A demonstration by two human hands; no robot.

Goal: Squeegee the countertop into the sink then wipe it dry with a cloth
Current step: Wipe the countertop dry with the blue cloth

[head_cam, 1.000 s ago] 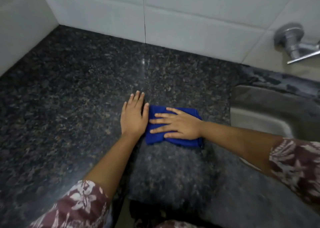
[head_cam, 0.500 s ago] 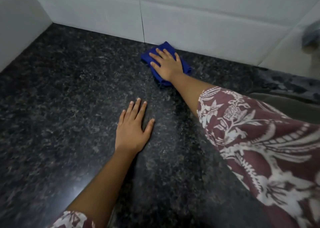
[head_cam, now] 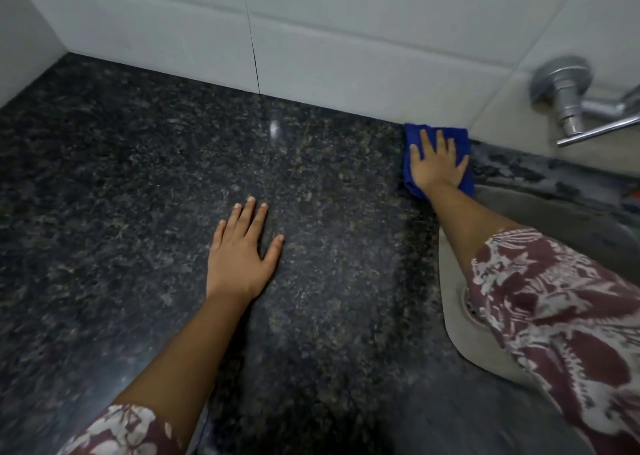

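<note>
The right hand [head_cam: 437, 162] is lying flat on the blue cloth [head_cam: 410, 174], fingers spread and pressing it down rather than gripping it, right at the back of the table [head_cam: 138, 184] where the dark speckled stone is meeting the white tiled wall [head_cam: 311, 39]. The cloth is sitting folded under the palm, its far edge touching the base of the wall and its near right corner reaching just over the corner of the sink [head_cam: 554, 219]. The left hand [head_cam: 244, 253] is resting palm down on bare stone, fingers opened out and holding nothing, well apart from the cloth and nearer the person. The right arm, in a maroon sleeve [head_cam: 561, 309] with a pale floral print, is stretching across the sink basin and covering part of the drain [head_cam: 471, 307]. A matching sleeve is showing at the bottom left, on the left arm. Up on the wall to the right of the cloth, a metal tap [head_cam: 568, 98] is sticking out above the sink's back rim. A small gleam of light is reflecting off the stone near the wall, left of the cloth.
</note>
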